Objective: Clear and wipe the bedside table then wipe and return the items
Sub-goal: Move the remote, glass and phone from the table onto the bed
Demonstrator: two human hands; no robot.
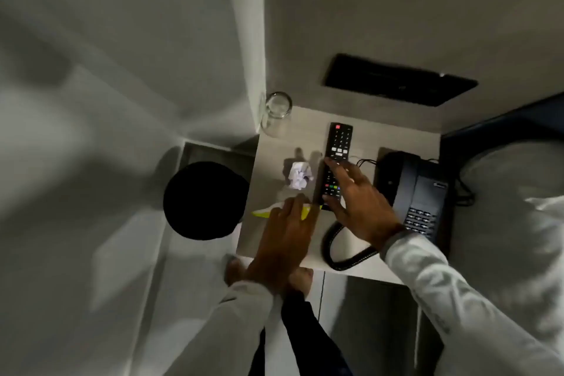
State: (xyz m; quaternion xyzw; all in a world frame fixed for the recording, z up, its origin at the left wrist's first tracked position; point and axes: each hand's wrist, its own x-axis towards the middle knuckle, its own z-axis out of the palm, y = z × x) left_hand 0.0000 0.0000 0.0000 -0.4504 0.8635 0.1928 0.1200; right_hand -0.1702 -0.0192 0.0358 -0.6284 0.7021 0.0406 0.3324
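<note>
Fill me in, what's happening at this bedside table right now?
A person is starting to clear the light bedside table. The right hand is closing on the black TV remote control, while the left hand lies over a flat yellow item. On the table are a crumpled white paper ball, a clear glass jar in the far corner and a dark corded desk phone. No wiping shows yet.

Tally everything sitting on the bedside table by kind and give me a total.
Glass jar: 1
TV remote: 1
Crumpled paper ball: 1
Yellow item, partly under the left hand, too blurred to name: 1
Corded telephone: 1
Total: 5
The right hand rests its fingers on the remote.
</note>
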